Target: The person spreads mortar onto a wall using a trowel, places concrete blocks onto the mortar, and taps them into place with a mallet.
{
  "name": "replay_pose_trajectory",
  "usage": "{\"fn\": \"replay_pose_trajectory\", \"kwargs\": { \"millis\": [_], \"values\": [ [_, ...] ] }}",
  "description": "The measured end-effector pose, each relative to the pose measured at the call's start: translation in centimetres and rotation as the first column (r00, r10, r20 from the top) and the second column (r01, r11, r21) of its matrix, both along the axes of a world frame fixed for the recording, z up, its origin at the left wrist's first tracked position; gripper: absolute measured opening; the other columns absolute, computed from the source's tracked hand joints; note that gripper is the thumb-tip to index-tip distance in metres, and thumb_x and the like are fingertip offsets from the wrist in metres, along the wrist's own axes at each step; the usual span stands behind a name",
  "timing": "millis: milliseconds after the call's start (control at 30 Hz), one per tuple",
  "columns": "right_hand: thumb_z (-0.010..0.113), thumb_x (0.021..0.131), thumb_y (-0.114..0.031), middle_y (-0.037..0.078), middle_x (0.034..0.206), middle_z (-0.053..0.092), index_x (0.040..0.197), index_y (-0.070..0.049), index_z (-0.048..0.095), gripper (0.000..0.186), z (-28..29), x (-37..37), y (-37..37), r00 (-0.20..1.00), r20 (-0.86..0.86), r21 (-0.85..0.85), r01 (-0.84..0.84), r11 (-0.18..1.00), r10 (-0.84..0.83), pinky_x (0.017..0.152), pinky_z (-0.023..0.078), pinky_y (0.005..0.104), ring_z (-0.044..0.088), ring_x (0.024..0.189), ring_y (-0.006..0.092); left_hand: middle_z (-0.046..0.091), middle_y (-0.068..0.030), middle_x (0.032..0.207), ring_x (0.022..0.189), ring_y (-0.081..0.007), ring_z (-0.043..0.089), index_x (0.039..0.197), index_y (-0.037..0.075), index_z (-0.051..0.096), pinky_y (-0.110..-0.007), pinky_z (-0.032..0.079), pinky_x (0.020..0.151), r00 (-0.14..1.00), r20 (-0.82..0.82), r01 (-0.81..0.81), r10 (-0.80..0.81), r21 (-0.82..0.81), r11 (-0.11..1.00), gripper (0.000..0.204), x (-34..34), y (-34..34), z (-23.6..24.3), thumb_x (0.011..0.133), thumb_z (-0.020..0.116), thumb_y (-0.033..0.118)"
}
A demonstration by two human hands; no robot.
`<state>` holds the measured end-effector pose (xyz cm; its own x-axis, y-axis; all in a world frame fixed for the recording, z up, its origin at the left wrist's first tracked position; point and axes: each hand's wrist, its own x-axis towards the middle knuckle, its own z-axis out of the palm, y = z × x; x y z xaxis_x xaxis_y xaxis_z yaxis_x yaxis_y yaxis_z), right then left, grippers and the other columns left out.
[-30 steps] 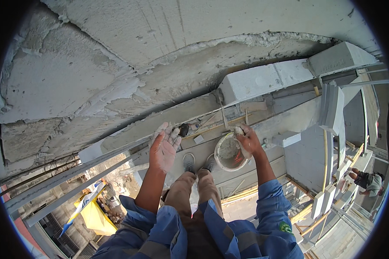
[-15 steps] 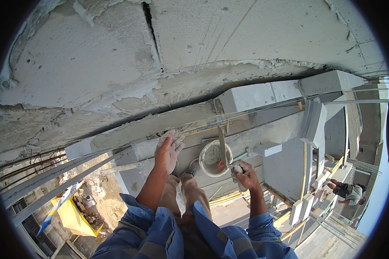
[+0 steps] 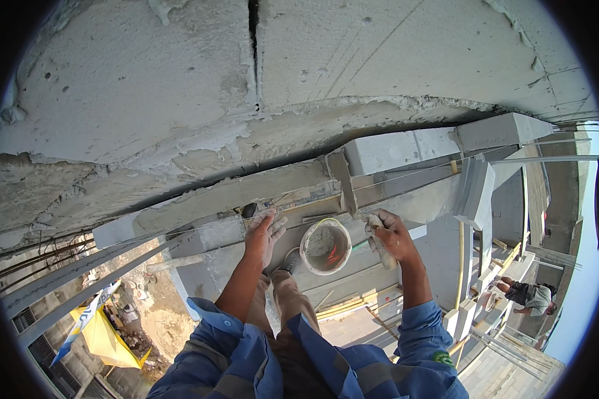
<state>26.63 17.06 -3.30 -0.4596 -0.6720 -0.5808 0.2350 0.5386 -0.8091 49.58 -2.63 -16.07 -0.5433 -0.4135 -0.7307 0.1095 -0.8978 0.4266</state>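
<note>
My right hand [image 3: 389, 239] grips a trowel by its handle [image 3: 383, 247]. The long flat trowel blade [image 3: 343, 181] points away from me and meets or overlaps the end of a mortar-smeared block [image 3: 273, 181] on the wall; whether it touches cannot be told. My left hand [image 3: 265, 234] is raised near that block's front edge, palm up, fingers apart and dusted grey, holding nothing. Between my hands and lower down stands a round bucket [image 3: 304, 251] with grey mortar [image 3: 321, 241] and something orange-red inside. A thin string [image 3: 406, 174] runs along the block course.
Pale blocks [image 3: 389, 149] continue to the right under a rough concrete beam [image 3: 180, 80]. Metal rails [image 3: 100, 276] cross at left, above lower ground with a yellow canopy [image 3: 103, 332]. Bamboo poles [image 3: 460, 266] stand at right, where another person [image 3: 529, 296] works. My shoe [image 3: 289, 261] is beside the bucket.
My right hand has moved away from the bucket, slightly right and forward, carrying the trowel blade up to the block's end. My left hand stays open and has shifted slightly.
</note>
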Motion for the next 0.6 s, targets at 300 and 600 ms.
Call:
{"fn": "replay_pose_trajectory", "kwargs": {
  "millis": [300, 600],
  "values": [
    [0.053, 0.078, -0.011, 0.004, 0.079, 0.057, 0.112, 0.003, 0.058, 0.037, 5.3, 0.1, 0.6, 0.992, 0.118, -0.162, 0.067, 0.984, -0.048, 0.049, 0.046, 0.0260, 0.055, 0.058, 0.0120, 0.051, -0.0058, 0.129, 0.121, -0.0294, 0.050, 0.124, 0.009, 0.051, -0.046, 0.036, 0.102, 0.999, -0.033, -0.005, 0.006, 0.025, 1.000, 0.039, 0.0, -0.1, -0.2, 0.091, 0.063, 0.025],
    [0.050, 0.076, -0.003, 0.005, 0.079, 0.059, 0.106, 0.000, 0.059, 0.032, 1.7, -1.8, -0.1, 0.987, 0.106, -0.134, -0.103, 0.986, 0.117, 0.049, 0.046, 0.0263, 0.054, 0.056, 0.0115, 0.053, -0.0066, 0.127, 0.114, -0.0261, 0.057, 0.123, 0.009, 0.052, -0.041, 0.041, 0.098, 1.000, -0.004, 0.005, -0.005, -0.003, 1.000, 0.039, -0.5, -0.2, 0.3, 0.091, 0.064, 0.028]
  ]
}}
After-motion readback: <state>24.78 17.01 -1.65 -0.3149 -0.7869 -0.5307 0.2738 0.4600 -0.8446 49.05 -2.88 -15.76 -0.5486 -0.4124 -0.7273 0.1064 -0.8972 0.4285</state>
